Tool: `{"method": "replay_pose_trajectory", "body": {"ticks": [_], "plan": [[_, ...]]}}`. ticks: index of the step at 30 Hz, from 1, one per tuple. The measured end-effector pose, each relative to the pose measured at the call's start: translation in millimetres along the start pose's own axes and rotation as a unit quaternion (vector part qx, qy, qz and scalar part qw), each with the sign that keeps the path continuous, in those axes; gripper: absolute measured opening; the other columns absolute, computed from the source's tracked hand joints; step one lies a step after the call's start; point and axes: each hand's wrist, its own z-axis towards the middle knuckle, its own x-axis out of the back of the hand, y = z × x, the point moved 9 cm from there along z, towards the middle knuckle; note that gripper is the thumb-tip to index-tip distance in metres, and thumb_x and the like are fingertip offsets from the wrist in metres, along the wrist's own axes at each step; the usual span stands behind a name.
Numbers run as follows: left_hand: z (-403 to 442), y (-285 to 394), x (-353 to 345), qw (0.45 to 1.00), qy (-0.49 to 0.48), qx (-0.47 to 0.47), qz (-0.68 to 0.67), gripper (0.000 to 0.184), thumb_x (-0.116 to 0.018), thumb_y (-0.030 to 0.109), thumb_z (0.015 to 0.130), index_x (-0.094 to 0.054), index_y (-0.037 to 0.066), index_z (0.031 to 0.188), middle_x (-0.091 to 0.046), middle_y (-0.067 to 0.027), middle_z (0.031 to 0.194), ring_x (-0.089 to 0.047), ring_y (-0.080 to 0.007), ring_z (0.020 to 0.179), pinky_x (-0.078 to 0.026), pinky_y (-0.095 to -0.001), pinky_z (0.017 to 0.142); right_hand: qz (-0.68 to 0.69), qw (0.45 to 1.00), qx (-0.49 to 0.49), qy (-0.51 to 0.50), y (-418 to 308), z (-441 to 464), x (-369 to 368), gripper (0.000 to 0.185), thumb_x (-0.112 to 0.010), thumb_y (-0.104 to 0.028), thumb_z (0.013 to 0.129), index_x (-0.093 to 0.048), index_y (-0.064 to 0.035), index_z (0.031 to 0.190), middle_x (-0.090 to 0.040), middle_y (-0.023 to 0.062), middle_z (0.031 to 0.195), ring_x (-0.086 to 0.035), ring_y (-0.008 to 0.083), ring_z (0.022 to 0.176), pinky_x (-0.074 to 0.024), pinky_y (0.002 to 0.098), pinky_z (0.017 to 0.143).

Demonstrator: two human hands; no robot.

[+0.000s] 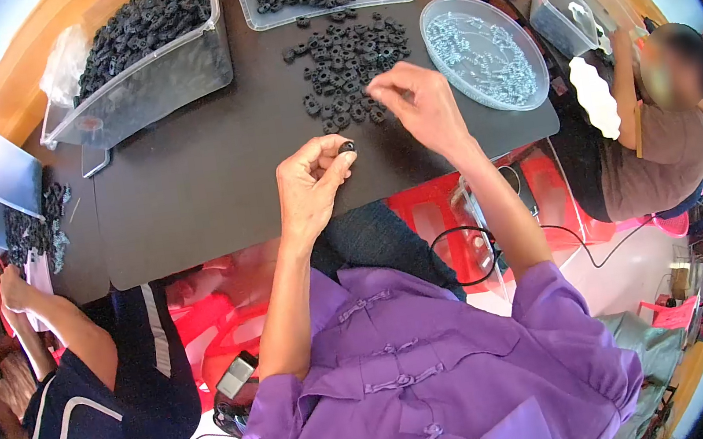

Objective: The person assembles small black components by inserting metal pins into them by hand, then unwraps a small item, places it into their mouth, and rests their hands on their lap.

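Note:
My left hand (310,185) is closed over the dark table, with a small black part (346,147) pinched between thumb and index finger. To its right, my right hand (424,108) is raised at the lower right edge of a loose pile of black parts (352,55). Its thumb and fingertips are brought together; whatever they hold, if anything, is too small to make out. A round clear tray (431,15) of small clear pieces (486,60) is to the right of the pile.
A large clear bin (148,86) heaped with black parts stands at the back left. Another clear bin (333,10) is behind the pile. Co-workers sit at the left (74,336) and right (661,143). A black cable (486,233) hangs below the table.

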Motion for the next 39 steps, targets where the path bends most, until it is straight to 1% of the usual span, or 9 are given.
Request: {"method": "replay_pose_trajectory", "body": {"ticks": [2, 8, 16, 20, 24, 25, 28, 32, 39], "plan": [[1, 1, -1, 1.000, 0.000, -0.004, -0.003, 0.011, -0.065, 0.002, 0.081, -0.065, 0.001, 0.092, -0.060, 0.0017, 0.072, -0.053, -0.0039, 0.062, -0.044, -0.0184, 0.058, -0.038, 0.999, -0.011, -0.005, 12, 9, -8, 0.007, -0.064, -0.007, 0.080, -0.067, -0.0016, 0.084, -0.060, 0.0088, 0.072, -0.057, 0.0167, 0.062, -0.0442, 0.0291, 0.057], [0, 0, 1, 1.000, 0.003, 0.002, -0.001, 0.012, -0.065, 0.002, 0.081, -0.065, 0.000, 0.092, -0.060, 0.0017, 0.072, -0.053, -0.0040, 0.061, -0.044, -0.0185, 0.057, -0.212, 0.964, 0.119, -0.106, -4, 28, -62, 0.011, -0.062, -0.005, 0.075, -0.068, -0.0068, 0.084, -0.057, 0.0093, 0.080, -0.059, 0.0279, 0.081, -0.0482, 0.0374, 0.070], [1, -3, 1, 1.000, 0.009, 0.002, 0.004, 0.012, -0.065, 0.003, 0.081, -0.065, 0.000, 0.093, -0.060, 0.0013, 0.071, -0.054, -0.0047, 0.061, -0.045, -0.0194, 0.057, -0.218, 0.934, 0.150, -0.242, 3, 44, -77, 0.014, -0.064, -0.004, 0.071, -0.065, -0.0028, 0.085, -0.055, 0.0114, 0.086, -0.057, 0.0298, 0.090, -0.0473, 0.0402, 0.077], [1, 6, 1, 0.997, -0.007, -0.042, 0.059, 0.015, -0.067, 0.009, 0.082, -0.065, 0.003, 0.095, -0.062, -0.0004, 0.072, -0.057, -0.0060, 0.062, -0.047, -0.0210, 0.057, -0.164, 0.945, 0.214, -0.185, 4, 43, -71, 0.014, -0.064, -0.010, 0.073, -0.058, -0.0015, 0.082, -0.054, 0.0135, 0.082, -0.056, 0.0324, 0.086, -0.0463, 0.0406, 0.075], [0, 9, 2, 0.997, 0.000, -0.052, 0.056, 0.014, -0.067, 0.009, 0.081, -0.065, 0.001, 0.092, -0.062, -0.0013, 0.069, -0.057, -0.0059, 0.060, -0.047, -0.0223, 0.055, -0.042, 0.982, 0.078, -0.169, -4, 46, -53, 0.015, -0.065, 0.001, 0.070, -0.055, 0.0001, 0.081, -0.055, 0.0122, 0.075, -0.057, 0.0259, 0.067, -0.0468, 0.0336, 0.062], [0, 6, 2, 0.997, -0.010, -0.057, 0.052, 0.013, -0.067, 0.009, 0.081, -0.064, 0.000, 0.091, -0.061, -0.0002, 0.068, -0.055, -0.0053, 0.059, -0.045, -0.0221, 0.053, -0.005, 0.986, 0.079, -0.149, 3, 44, -52, 0.016, -0.066, 0.002, 0.071, -0.057, 0.0002, 0.084, -0.056, 0.0075, 0.074, -0.054, 0.0156, 0.063, -0.0452, 0.0280, 0.059], [-1, 11, 4, 0.997, -0.002, -0.054, 0.054, 0.012, -0.066, 0.009, 0.082, -0.064, 0.001, 0.090, -0.061, 0.0007, 0.068, -0.055, -0.0046, 0.059, -0.045, -0.0214, 0.053, 0.102, 0.982, 0.003, -0.158, 10, 37, -47, 0.018, -0.067, 0.001, 0.073, -0.065, -0.0019, 0.091, -0.056, -0.0013, 0.075, -0.053, 0.0062, 0.067, -0.0447, 0.0228, 0.059], [1, 10, 2, 0.998, -0.002, -0.052, 0.033, 0.012, -0.065, 0.008, 0.082, -0.064, 0.001, 0.090, -0.060, 0.0011, 0.067, -0.055, -0.0047, 0.059, -0.045, -0.0211, 0.054, 0.298, 0.924, -0.138, -0.199, 10, 15, -50, 0.013, -0.066, 0.002, 0.075, -0.066, -0.0001, 0.088, -0.063, 0.0015, 0.075, -0.058, 0.0085, 0.065, -0.0477, 0.0220, 0.061], [-1, 13, 1, 0.998, -0.013, -0.049, 0.035, 0.013, -0.065, 0.009, 0.082, -0.064, 0.000, 0.091, -0.059, 0.0010, 0.067, -0.053, -0.0045, 0.059, -0.045, -0.0222, 0.054, 0.300, 0.925, -0.136, -0.189, -5, -10, -39, 0.010, -0.066, 0.002, 0.076, -0.065, 0.0009, 0.086, -0.064, 0.0034, 0.077, -0.059, 0.0081, 0.067, -0.0493, 0.0212, 0.062]]}}
